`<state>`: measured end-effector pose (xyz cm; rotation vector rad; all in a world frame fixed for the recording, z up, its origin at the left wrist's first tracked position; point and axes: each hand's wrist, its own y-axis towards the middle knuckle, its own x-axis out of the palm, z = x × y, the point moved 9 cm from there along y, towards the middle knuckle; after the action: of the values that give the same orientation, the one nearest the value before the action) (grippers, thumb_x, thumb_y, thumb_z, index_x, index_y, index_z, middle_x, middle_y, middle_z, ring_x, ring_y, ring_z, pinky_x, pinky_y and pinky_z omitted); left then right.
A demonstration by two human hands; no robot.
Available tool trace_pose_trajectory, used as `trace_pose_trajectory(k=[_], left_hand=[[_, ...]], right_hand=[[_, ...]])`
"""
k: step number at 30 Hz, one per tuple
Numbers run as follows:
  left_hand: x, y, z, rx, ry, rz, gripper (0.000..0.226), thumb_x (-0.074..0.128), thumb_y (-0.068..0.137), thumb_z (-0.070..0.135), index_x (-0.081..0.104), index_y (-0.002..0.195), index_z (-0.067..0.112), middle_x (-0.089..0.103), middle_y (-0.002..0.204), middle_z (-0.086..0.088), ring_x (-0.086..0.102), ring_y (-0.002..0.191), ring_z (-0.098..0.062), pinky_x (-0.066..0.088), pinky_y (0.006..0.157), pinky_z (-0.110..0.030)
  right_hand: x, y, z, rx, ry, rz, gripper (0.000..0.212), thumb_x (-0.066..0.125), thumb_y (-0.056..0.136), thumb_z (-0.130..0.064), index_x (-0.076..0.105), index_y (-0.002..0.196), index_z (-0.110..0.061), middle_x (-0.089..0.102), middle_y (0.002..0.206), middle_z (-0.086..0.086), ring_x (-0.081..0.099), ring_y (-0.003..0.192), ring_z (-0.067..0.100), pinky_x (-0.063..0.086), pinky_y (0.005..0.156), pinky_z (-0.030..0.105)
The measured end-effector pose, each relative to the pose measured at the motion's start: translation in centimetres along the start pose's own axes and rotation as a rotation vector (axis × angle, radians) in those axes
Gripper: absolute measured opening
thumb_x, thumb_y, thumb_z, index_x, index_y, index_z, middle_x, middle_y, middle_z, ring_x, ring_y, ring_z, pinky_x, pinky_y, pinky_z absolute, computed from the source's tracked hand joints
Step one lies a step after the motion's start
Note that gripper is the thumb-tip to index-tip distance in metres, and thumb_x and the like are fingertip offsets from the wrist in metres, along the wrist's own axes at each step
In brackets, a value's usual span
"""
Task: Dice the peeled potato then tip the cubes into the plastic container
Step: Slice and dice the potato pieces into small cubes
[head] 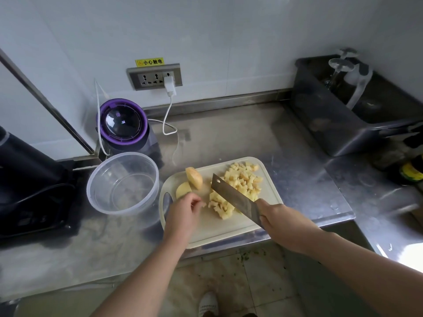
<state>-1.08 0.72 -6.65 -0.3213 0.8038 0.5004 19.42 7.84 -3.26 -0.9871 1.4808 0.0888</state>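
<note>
Many pale potato cubes (242, 179) heap on the white cutting board (217, 229), beside the clear round plastic container (121, 154). The right hand (274, 216) grips the flat steel cleaver (233, 197) over them; the left hand (185, 209) curls at the heap's edge, its hold unclear.

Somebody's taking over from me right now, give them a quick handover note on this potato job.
Right hand grips the cleaver, blade among the cubes.
Left hand curled at the pile's edge; unclear whether it holds a piece.
Done: most of the potato diced on the cutting board.
To do: dice the two chunks, then tip everything into the empty plastic container.
</note>
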Motion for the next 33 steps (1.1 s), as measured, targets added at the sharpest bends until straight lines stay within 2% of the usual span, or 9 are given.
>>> trace_pose_trajectory(k=[3, 5, 7, 10, 15, 18, 21, 29, 33], left_hand=[[-2.6, 1.5, -1.7, -0.026, 0.056, 0.118, 0.029, 0.058, 0.091, 0.008, 0.060, 0.120, 0.010, 0.060, 0.114, -0.006, 0.059, 0.108, -0.027, 0.046, 0.095, -0.037], [-2.3, 2.8, -2.3, -0.051, 0.189, 0.055, 0.046, 0.059, 0.092, 0.014, 0.047, 0.137, 0.013, 0.049, 0.135, -0.008, 0.048, 0.124, -0.028, 0.042, 0.100, -0.040], [-1.3, 3.9, -2.7, -0.053, 0.345, -0.053, 0.055, 0.058, 0.094, 0.022, 0.036, 0.144, 0.017, 0.041, 0.145, -0.005, 0.042, 0.129, -0.028, 0.040, 0.102, -0.040], [-0.4, 5.0, -2.7, -0.023, 0.475, -0.114, 0.055, 0.059, 0.093, 0.025, 0.036, 0.143, 0.018, 0.043, 0.142, -0.004, 0.045, 0.126, -0.027, 0.042, 0.098, -0.038], [-0.3, 5.5, -2.5, 0.011, 0.514, -0.140, 0.044, 0.060, 0.090, 0.026, 0.048, 0.132, 0.019, 0.048, 0.133, -0.004, 0.050, 0.119, -0.025, 0.045, 0.090, -0.036], [-0.4, 4.9, -2.9, 0.010, 0.496, -0.172, 0.048, 0.060, 0.089, 0.032, 0.047, 0.134, 0.022, 0.044, 0.137, -0.002, 0.050, 0.120, -0.023, 0.046, 0.089, -0.035], [-0.5, 3.9, -3.0, 0.012, 0.490, -0.208, 0.050, 0.059, 0.088, 0.034, 0.046, 0.136, 0.025, 0.045, 0.136, 0.000, 0.050, 0.120, -0.020, 0.046, 0.088, -0.034], [0.3, 0.6, -2.7, 0.066, 0.454, -0.267, 0.053, 0.057, 0.089, 0.035, 0.041, 0.139, 0.028, 0.041, 0.138, 0.005, 0.045, 0.124, -0.015, 0.048, 0.092, -0.031], [1.5, -1.2, -1.8, 0.108, 0.393, -0.263, 0.053, 0.058, 0.090, 0.034, 0.041, 0.139, 0.027, 0.040, 0.141, 0.006, 0.047, 0.124, -0.014, 0.046, 0.093, -0.025]], right_hand=[[0.4, 0.1, -0.9, -0.059, -0.018, -0.014, 0.024, 0.036, 0.103, -0.018, 0.034, 0.126, -0.024, 0.059, 0.089, 0.000, 0.061, 0.070, 0.014, 0.053, 0.061, 0.031], [1.2, 0.2, -1.5, -0.092, -0.055, -0.057, 0.023, 0.037, 0.103, -0.020, 0.036, 0.126, -0.024, 0.058, 0.092, 0.000, 0.060, 0.074, 0.014, 0.054, 0.065, 0.031], [2.1, 0.3, -2.2, -0.127, -0.114, -0.100, 0.023, 0.038, 0.102, -0.019, 0.038, 0.125, -0.023, 0.060, 0.098, 0.002, 0.062, 0.081, 0.018, 0.055, 0.071, 0.035], [3.1, 0.7, -2.6, -0.151, -0.153, -0.135, 0.026, 0.040, 0.102, -0.016, 0.037, 0.127, -0.023, 0.061, 0.101, 0.004, 0.062, 0.083, 0.019, 0.053, 0.072, 0.033], [3.5, 2.4, -2.5, -0.146, -0.148, -0.122, 0.036, 0.045, 0.099, -0.010, 0.038, 0.131, -0.024, 0.062, 0.100, 0.002, 0.063, 0.081, 0.018, 0.057, 0.074, 0.034], [2.6, 3.4, -2.0, -0.125, -0.130, -0.082, 0.044, 0.048, 0.098, -0.008, 0.033, 0.136, -0.025, 0.054, 0.082, -0.002, 0.053, 0.066, 0.011, 0.047, 0.055, 0.025], [1.5, 4.3, -1.7, -0.121, -0.174, -0.050, 0.049, 0.052, 0.099, -0.013, 0.029, 0.140, -0.025, 0.048, 0.075, -0.005, 0.047, 0.059, 0.007, 0.035, 0.048, 0.020], [-0.4, 5.1, -1.1, -0.121, -0.202, -0.001, 0.041, 0.034, 0.105, -0.016, 0.027, 0.144, -0.028, 0.058, 0.098, 0.001, 0.050, 0.066, 0.012, 0.030, 0.047, 0.018], [-0.6, 4.5, -1.5, -0.118, -0.133, -0.008, 0.034, 0.031, 0.106, -0.021, 0.031, 0.140, -0.025, 0.050, 0.087, -0.005, 0.048, 0.064, 0.009, 0.030, 0.048, 0.017]])
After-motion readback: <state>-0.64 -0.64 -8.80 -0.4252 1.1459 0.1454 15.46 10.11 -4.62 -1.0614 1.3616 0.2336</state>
